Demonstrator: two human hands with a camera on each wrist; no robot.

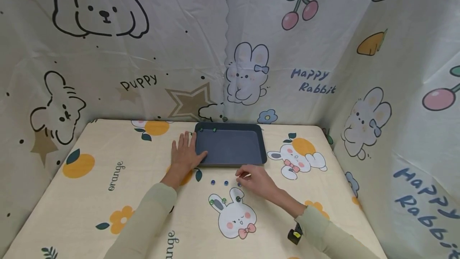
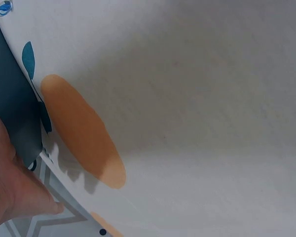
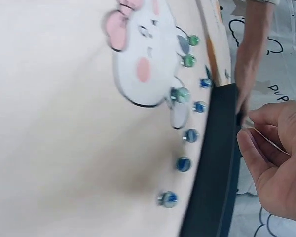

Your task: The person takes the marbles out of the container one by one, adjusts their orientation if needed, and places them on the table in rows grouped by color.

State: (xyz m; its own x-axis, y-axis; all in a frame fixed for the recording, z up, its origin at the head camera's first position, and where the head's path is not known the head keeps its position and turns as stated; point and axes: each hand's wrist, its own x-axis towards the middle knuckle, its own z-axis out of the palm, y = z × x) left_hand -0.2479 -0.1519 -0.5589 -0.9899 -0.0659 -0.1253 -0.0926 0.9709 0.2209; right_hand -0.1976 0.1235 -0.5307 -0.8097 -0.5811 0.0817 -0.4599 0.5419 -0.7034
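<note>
A dark blue-grey tray (image 1: pixel 231 145) lies at the back of the table, with two green marbles (image 1: pixel 214 130) by its far left corner. Fingers spread, my left hand (image 1: pixel 184 155) rests against the tray's left side. My right hand (image 1: pixel 256 180) hovers at the tray's near right corner, above the blue marbles (image 1: pixel 226 183). In the right wrist view, thumb and forefinger of that right hand (image 3: pixel 278 153) bend toward each other with a gap, and nothing shows between them. Several blue marbles (image 3: pixel 183 164) line the tray's near side, and three green marbles (image 3: pixel 189 60) lie farther out.
A patterned cloth (image 1: pixel 143 195) covers the table. Printed curtains (image 1: pixel 201 51) rise behind it and along both sides. A small black object with a yellow mark (image 1: pixel 294 235) sits beneath my right wrist.
</note>
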